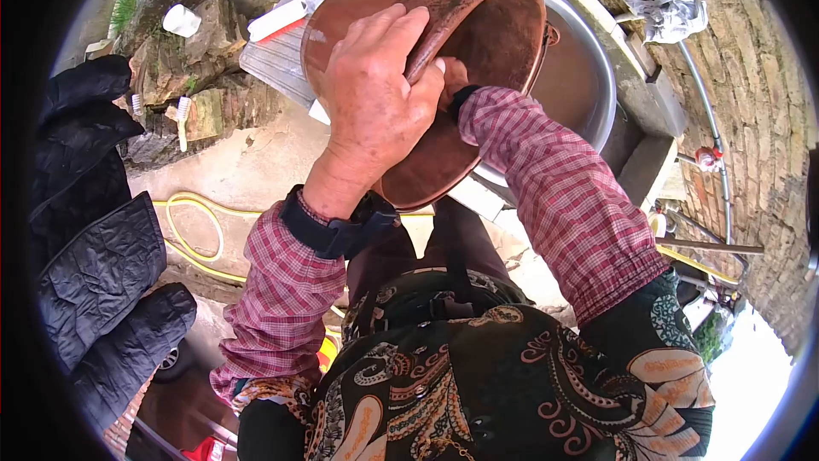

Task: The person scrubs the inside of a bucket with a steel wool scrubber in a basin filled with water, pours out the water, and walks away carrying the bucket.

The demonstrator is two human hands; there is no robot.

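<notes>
A reddish-brown bucket [345, 9] is tilted, its open mouth facing right and down. My left hand [380, 94] is wrapped over its rim, fingers on the outer wall and thumb by the rim's inner side. Inside the mouth is my right hand [454, 84], close to the left thumb; its fingers are mostly hidden, so whether it holds anything does not show. A wire handle [553, 34] hangs at the bucket's far side. Behind and partly beneath the bucket stands a wide metal basin [611, 90] with brownish water [570, 77].
A ridged grey slab [277, 64] bears a white-and-red object [277, 22]. Left are a white cup [181, 21], a brush [182, 113] and a black quilted garment [98, 248]. A yellow hose [213, 231] coils on the ground. Right, a plastic-wrapped tap [674, 13] and pipe [704, 90] line a brick wall.
</notes>
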